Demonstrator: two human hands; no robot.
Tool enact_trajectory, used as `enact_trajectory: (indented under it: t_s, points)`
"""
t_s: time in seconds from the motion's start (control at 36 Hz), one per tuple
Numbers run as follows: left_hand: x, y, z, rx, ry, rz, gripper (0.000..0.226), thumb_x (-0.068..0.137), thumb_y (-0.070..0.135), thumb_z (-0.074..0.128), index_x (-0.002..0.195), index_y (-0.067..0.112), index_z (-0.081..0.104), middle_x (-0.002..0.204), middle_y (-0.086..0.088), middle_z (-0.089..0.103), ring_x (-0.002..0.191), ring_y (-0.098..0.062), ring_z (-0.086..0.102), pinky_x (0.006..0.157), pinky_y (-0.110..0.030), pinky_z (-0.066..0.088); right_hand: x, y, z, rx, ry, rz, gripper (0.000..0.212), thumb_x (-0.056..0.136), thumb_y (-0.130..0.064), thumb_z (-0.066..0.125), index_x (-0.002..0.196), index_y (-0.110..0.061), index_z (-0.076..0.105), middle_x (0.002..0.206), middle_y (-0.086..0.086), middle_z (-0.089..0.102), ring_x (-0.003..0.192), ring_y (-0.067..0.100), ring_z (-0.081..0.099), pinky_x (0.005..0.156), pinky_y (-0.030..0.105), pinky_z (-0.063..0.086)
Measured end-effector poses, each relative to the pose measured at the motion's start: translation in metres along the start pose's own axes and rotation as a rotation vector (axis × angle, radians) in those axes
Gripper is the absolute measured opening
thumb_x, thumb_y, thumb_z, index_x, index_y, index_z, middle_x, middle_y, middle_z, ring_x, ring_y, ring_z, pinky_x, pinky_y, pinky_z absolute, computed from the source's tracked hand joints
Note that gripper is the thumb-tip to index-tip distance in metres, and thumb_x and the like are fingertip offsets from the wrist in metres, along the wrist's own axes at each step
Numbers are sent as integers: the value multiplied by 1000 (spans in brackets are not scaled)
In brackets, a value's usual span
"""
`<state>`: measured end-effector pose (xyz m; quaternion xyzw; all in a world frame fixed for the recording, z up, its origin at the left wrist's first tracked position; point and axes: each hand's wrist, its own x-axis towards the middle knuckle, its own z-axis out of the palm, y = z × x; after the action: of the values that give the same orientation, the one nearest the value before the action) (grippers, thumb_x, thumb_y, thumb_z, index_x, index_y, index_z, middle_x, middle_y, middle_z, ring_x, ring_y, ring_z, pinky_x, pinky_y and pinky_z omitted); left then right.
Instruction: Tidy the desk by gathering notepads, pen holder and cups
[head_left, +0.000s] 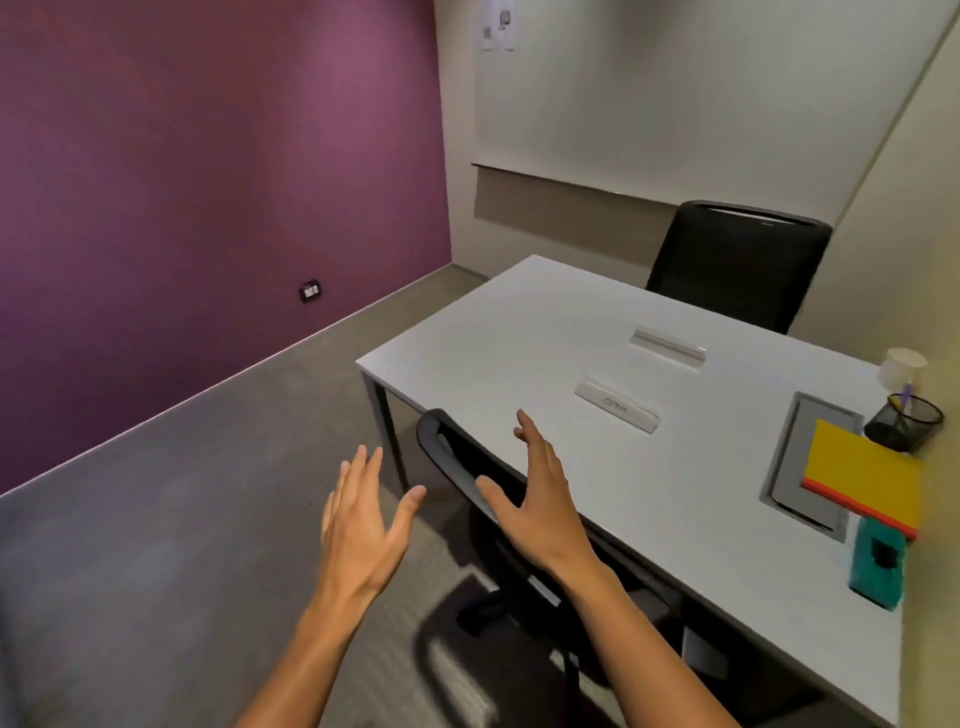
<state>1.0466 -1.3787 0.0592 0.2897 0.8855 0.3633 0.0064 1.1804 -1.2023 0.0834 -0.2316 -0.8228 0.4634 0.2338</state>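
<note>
At the right end of the white desk lie yellow notepads with an orange one beneath, stacked over a grey panel. Behind them stands a black mesh pen holder with pens in it, and a white paper cup beyond that. A teal item lies near the front right edge. My left hand and my right hand hover open and empty in front of the desk's left side, over a chair back, far from the objects.
A black office chair is tucked under the desk's near side below my hands; another black chair stands behind the desk. Two white desk nameplates lie mid-desk. Purple wall at left, carpeted floor.
</note>
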Motion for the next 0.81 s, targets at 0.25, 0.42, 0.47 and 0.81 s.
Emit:
enact_trajectory:
  t_s: [0.25, 0.42, 0.47, 0.81]
  points:
    - [51, -98, -64, -31, 103, -113, 95, 82, 89, 23, 157, 30, 19, 166, 8, 12, 153, -10, 5, 122, -47, 18, 60, -50, 112, -35, -110, -108, 88, 87, -62, 59, 155, -50, 4, 163, -20, 19, 150, 3, 16, 123, 46, 25]
    - [92, -161, -122, -92, 184, -168, 96, 81, 88, 30, 156, 28, 23, 166, 7, 14, 153, -9, 7, 122, -49, 23, 110, -83, 197, -87, -180, -185, 86, 89, -63, 58, 156, -46, 6, 156, -30, 21, 144, -5, 18, 120, 34, 22]
    - [100, -178, -139, -80, 196, -169, 91, 84, 80, 37, 156, 26, 24, 167, 6, 14, 154, -11, 8, 122, -48, 23, 125, -91, 222, -101, -201, -211, 86, 90, -62, 59, 157, -45, 8, 149, -41, 14, 141, -11, 14, 119, 31, 19]
    - [148, -268, -203, -50, 237, -290, 88, 86, 73, 42, 158, 28, 18, 167, 9, 8, 154, -10, 3, 123, -48, 19, 200, -118, 344, -111, -318, -276, 83, 92, -61, 57, 158, -41, 11, 163, -15, 22, 139, -8, 18, 115, 29, 21]
